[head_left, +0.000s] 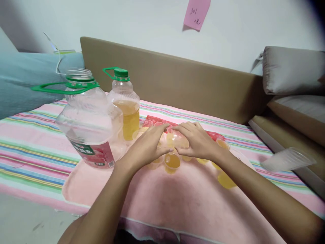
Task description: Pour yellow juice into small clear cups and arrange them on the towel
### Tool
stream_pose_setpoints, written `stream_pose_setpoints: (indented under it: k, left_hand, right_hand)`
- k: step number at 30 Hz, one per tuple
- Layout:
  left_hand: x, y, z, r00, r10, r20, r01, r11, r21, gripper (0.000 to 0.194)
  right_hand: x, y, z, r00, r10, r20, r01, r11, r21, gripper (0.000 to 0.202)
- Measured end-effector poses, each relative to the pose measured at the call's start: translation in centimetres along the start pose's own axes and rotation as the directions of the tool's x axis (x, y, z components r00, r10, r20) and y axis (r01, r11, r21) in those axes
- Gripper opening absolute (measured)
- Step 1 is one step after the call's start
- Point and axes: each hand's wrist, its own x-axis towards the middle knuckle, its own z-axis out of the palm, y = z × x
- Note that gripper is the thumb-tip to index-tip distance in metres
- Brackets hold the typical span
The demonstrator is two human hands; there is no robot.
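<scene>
My left hand (149,142) and my right hand (194,140) face each other over several clear plastic cups of yellow liquid. Their fingers are spread and curved, and the fingertips nearly meet. Between them is a clear cup (177,138); whether either hand touches it I cannot tell. Just in front of the hands stands a cup of yellow liquid (172,162). More filled cups extend to the right, one (226,179) below my right forearm. Behind the cups lies a red packet (215,136), partly covered by hands and cups.
An uncapped, empty-looking large bottle (92,125) stands at left, before a green-capped bottle (130,115) part-filled with yellow liquid. A stack of clear cups (288,160) lies at right on the striped cloth (38,149). Cushions (291,71) are behind it.
</scene>
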Motion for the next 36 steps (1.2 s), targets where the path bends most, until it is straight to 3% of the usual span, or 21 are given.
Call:
stream_pose_setpoints:
  k: [4, 8, 12, 20, 31, 36]
  left_hand:
    - [-0.3, -0.2, -0.2, 1.0, 0.023, -0.008, -0.023, 1.0, 0.004, 0.081]
    - [-0.4, 0.7, -0.4, 0.999, 0.041, 0.007, -0.041, 0.999, -0.036, 0.084]
    - [-0.3, 2.0, -0.3, 0.996, -0.002, 0.093, 0.02, 0.982, -0.188, 0.089]
    - [-0.5, 2.4, -0.1, 0.991, -0.005, 0.136, 0.056, 0.928, -0.369, 0.096]
    - [-0.6, 2.9, 0.4, 0.989, -0.024, 0.147, 0.062, 0.964, -0.26, 0.088]
    - [-0.9, 2.1, 0.2, 0.991, -0.056, 0.118, 0.09, 0.946, -0.311, 0.093]
  right_hand:
    - [-1.4, -0.5, 1.3, 0.953, 0.276, -0.122, -0.234, 0.931, 0.28, 0.051]
    - [-2.9, -0.7, 1.6, 0.911, 0.375, -0.171, -0.272, 0.859, 0.434, 0.047]
    - [-4.2, -1.5, 0.3, 0.942, 0.275, -0.191, -0.192, 0.912, 0.364, 0.054]
    - [-5.1, -4.3, -0.9, 0.981, 0.01, -0.192, 0.008, 0.996, 0.09, 0.052]
    - [-4.2, -4.8, -0.3, 0.999, -0.038, -0.039, 0.036, 0.998, -0.052, 0.071]
    - [-4.2, -4.6, -0.9, 0.992, 0.006, -0.123, 0.003, 0.998, 0.07, 0.065]
